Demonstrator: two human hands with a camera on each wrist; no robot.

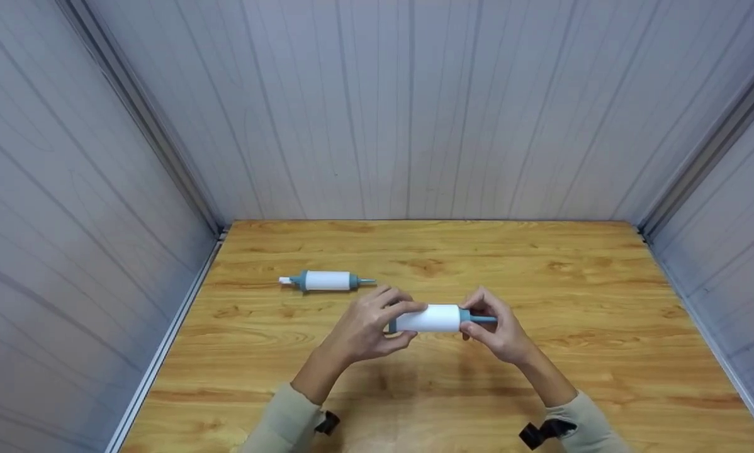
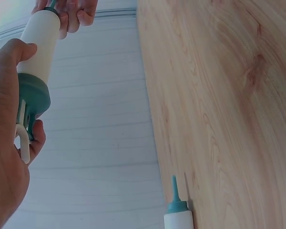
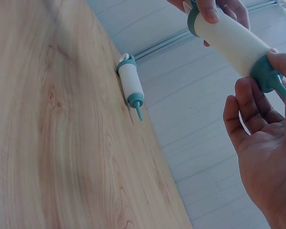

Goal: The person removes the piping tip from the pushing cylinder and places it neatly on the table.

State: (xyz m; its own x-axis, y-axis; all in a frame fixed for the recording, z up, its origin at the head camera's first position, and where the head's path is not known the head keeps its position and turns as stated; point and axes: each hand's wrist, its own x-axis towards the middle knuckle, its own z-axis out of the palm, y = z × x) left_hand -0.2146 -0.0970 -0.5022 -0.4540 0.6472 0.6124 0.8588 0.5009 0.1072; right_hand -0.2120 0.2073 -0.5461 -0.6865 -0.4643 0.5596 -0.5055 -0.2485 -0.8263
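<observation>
A white syringe-like dispenser [image 1: 438, 318] with teal ends and a thin teal nozzle is held level above the table, between both hands. My left hand [image 1: 375, 319] grips its back end, thumb and fingers on opposite sides of the barrel. A white hooked lever [image 2: 23, 142] sticks out of the teal back end in the left wrist view. At the front, my right hand [image 1: 495, 325] pinches the teal nozzle cap [image 3: 266, 74] between thumb and fingers. Farther back and left, a second dispenser [image 1: 328, 280] of the same look lies on its side, nozzle pointing right.
The wood-grain table [image 1: 603, 302] is bounded by a pale panelled back wall [image 1: 408, 113] and side walls, with metal strips along the corners. Dark straps [image 1: 328, 423] with small devices sit at the sleeves.
</observation>
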